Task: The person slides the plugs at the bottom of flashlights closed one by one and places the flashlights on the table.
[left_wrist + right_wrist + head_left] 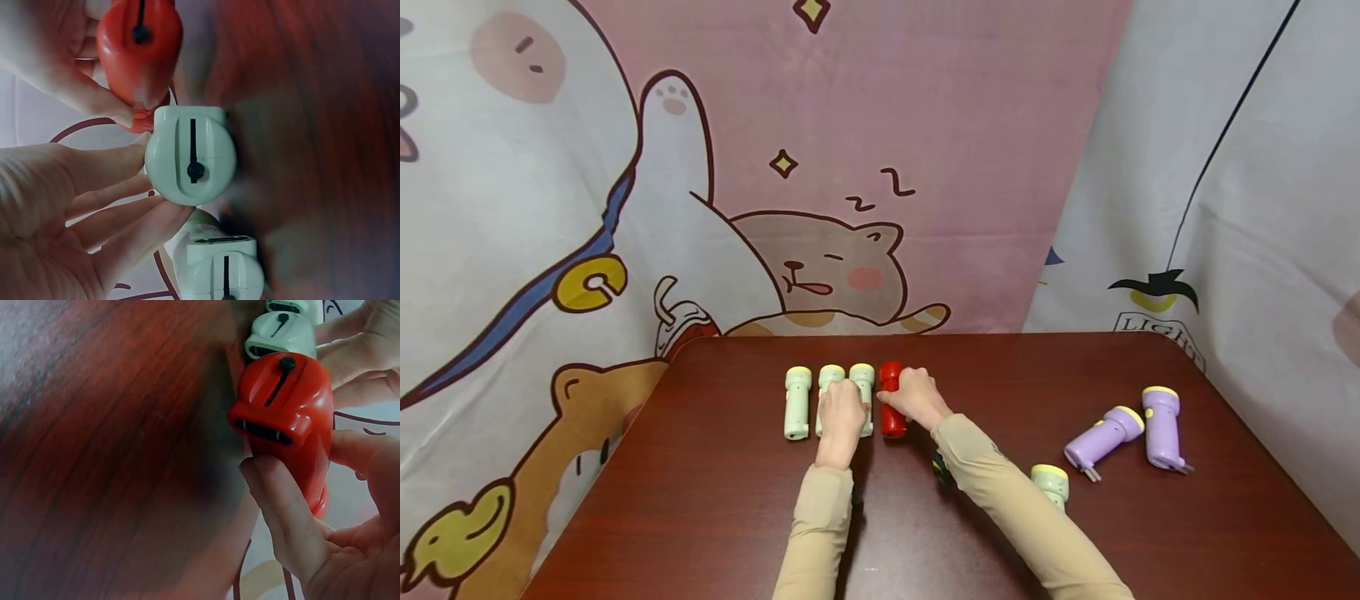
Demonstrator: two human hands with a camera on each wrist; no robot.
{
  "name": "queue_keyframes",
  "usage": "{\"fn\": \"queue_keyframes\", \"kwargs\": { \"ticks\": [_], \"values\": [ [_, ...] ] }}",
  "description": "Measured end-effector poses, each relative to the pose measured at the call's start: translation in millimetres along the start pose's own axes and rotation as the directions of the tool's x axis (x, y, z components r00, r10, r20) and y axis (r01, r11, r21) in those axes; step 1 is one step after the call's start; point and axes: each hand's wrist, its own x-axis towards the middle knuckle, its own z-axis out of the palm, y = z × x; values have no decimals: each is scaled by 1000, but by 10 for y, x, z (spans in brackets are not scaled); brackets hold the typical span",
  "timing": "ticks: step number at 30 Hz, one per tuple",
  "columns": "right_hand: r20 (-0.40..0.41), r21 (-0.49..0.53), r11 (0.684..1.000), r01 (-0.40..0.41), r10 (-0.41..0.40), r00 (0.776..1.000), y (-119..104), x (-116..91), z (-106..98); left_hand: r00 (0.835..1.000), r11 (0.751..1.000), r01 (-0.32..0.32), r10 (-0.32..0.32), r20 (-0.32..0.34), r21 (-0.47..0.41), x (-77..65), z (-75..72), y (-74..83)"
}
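Three pale green flashlights stand in a row at the table's far side: a left one (797, 408), a middle one (831, 374) and a right one (862, 374). My left hand (843, 412) grips the right one, thumb on one side and fingers on the other. It covers part of the middle one in the head view. Just to the right, my right hand (919, 395) holds a red flashlight (893, 422) between thumb and fingers. The right wrist view shows the end of the red flashlight (294, 387), with a black slotted slider, close beside the green ones.
Two purple flashlights lie at the right, one slanted (1103, 438) and one nearer the edge (1162, 429), their plug prongs out. Another green flashlight (1049, 481) is partly hidden by my right sleeve. A printed cloth (985, 167) hangs behind the brown table (700, 500).
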Motion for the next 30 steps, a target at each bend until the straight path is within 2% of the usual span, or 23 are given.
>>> {"fn": "queue_keyframes", "kwargs": {
  "ticks": [8, 14, 24, 30],
  "values": [
    [16, 4, 1000, -1, 1, 1000, 6, 15, 60, 1000, 1000, 2, -2, 11, -10, 1, 15, -1],
    [-4, -1, 1000, -9, 9, 1000, 25, 61, 98, 1000, 1000, 15, -15, 19, -16, 12, 10, -3],
    [-18, -192, 981, -22, 19, 1000, -3, 52, 57, 999, 999, 23, -22, 30, -26, 11, 12, -7],
    [-24, -262, 965, -16, 10, 1000, -39, -12, -18, 1000, 1000, 4, -4, 18, -15, 1, 21, -18]
  ]
}}
